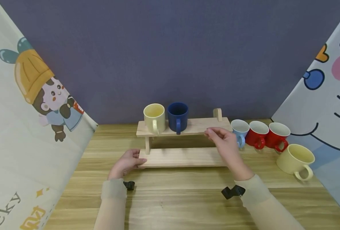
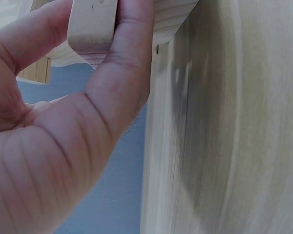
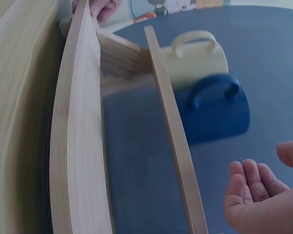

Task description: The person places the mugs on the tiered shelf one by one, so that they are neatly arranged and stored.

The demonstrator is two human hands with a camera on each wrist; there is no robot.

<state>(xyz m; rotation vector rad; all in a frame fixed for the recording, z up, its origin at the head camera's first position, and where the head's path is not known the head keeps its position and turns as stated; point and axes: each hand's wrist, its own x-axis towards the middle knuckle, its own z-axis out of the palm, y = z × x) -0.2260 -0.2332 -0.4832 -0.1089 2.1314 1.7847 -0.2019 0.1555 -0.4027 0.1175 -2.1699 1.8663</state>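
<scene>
A two-tier wooden rack (image 1: 184,157) stands on the table. My left hand (image 1: 126,163) grips the left end of its lower board, thumb on top and fingers beneath; the left wrist view shows the board end (image 2: 92,29) between them. On the upper board's left half are a pale yellow mug (image 1: 150,124) and, beside it, a dark blue mug (image 1: 173,123), both with handles toward me. My right hand (image 1: 226,144) hovers in front of the upper board's right part. Its fingers are loosely bent and hold nothing, and in the right wrist view its thumb (image 3: 290,153) stands apart from them.
Right of the rack stand a light blue mug (image 1: 240,128) and two red mugs (image 1: 252,135), (image 1: 273,136), close together in a row. Nearer me at the right is a larger yellow mug (image 1: 291,161). A dark panel (image 1: 170,54) closes off the back.
</scene>
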